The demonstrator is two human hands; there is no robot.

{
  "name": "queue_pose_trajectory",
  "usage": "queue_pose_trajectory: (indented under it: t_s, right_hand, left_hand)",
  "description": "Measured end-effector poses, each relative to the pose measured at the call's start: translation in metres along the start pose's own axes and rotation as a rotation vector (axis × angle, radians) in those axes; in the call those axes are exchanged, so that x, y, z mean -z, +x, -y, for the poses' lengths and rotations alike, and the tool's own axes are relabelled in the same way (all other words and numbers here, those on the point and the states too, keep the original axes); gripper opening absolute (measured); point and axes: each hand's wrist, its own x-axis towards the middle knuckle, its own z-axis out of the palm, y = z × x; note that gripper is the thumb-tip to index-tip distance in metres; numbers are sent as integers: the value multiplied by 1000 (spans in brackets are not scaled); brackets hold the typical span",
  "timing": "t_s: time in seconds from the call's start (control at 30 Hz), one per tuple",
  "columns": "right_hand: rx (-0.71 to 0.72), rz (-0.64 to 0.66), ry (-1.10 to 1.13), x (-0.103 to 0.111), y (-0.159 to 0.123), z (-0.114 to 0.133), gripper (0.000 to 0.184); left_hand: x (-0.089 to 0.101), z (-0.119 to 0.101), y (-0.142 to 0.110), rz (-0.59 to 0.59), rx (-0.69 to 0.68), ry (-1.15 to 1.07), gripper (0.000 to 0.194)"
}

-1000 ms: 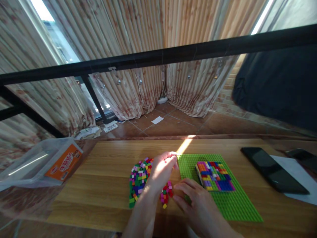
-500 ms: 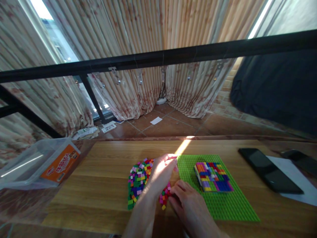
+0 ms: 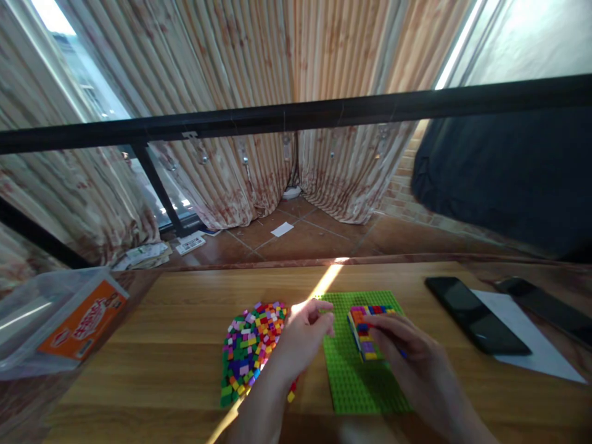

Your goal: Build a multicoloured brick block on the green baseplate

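A square block built of multicoloured toy bricks (image 3: 365, 345) stands on the green studded baseplate (image 3: 345, 388). My right hand (image 3: 414, 354) reaches over the block from the right, thumb and forefinger pinched at its top left part. A small red brick (image 3: 369, 325) shows at those fingertips, partly covered by them. Over the left edge of the baseplate hovers my left hand (image 3: 305, 333), its fingers loosely bent and apart, with nothing visible in them. Left of it lies a pile of loose bricks (image 3: 247, 345), partly hidden by my left forearm.
A clear plastic box (image 3: 55, 320) with an orange label stands at the left of the wooden table (image 3: 152, 345). At the right, a black phone (image 3: 476, 314) lies partly on white paper (image 3: 531, 345), with another dark device (image 3: 546, 305) beyond. A dark rail (image 3: 259, 120) crosses behind.
My right hand has moved from beside the loose bricks to the top of the brick block. My left hand stays near the pile and the plate's edge. The view has shifted slightly right.
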Motion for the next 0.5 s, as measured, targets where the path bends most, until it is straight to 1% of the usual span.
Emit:
queue_pose_trajectory:
  t_s: [0.1,0.23,0.37,0.5]
  right_hand:
    - [-8,-2,-51,15,2,-14,20]
    - [45,9,-177,25,1,-27,22]
    - [113,38,-279,24,-2,-33,24]
    - [183,64,-366,20,-3,-32,23]
  left_hand:
    - [-10,3,-2,100,-44,18,26]
    - [-25,1,-7,211,-31,54,27]
    - [-37,5,-8,268,-26,85,30]
    - [-41,14,-8,311,-42,108,34]
